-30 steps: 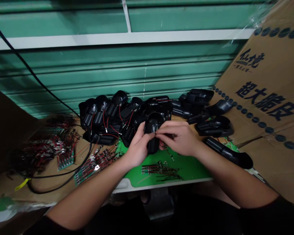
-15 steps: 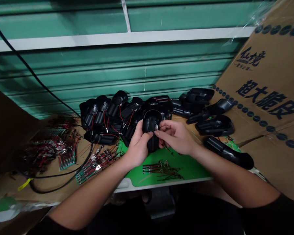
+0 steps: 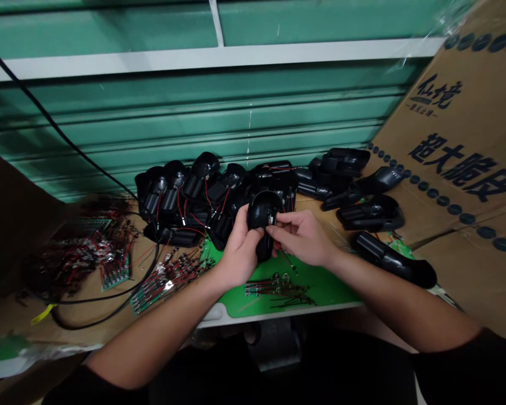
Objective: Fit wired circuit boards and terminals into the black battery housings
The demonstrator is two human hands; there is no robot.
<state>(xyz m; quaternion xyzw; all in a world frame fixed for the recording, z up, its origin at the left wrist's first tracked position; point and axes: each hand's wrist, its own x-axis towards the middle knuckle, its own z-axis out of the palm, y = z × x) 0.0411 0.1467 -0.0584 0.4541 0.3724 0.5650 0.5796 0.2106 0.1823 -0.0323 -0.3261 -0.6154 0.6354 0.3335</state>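
Note:
My left hand (image 3: 238,253) grips a black moulded plastic housing (image 3: 261,211) from below and the left, holding it up over the green mat. My right hand (image 3: 301,239) comes in from the right, its thumb and forefinger pinching the housing's right edge. A tiny metallic bit shows at those fingertips, too small to identify. The fingers hide the housing's middle. Behind my hands lies a heap of similar black housings (image 3: 194,194) with thin red and black wires.
Several loose housings (image 3: 371,216) lie on cardboard (image 3: 459,169) to the right. Wired terminals (image 3: 278,291) rest on the green mat (image 3: 316,292). Wired green board strips (image 3: 168,278) and a black cable (image 3: 109,306) lie left. A green corrugated wall (image 3: 194,112) stands behind.
The housing has tilted and turned slightly in my hands, and my right hand's fingers have shifted on its edge. The whole scene sits slightly higher in the view.

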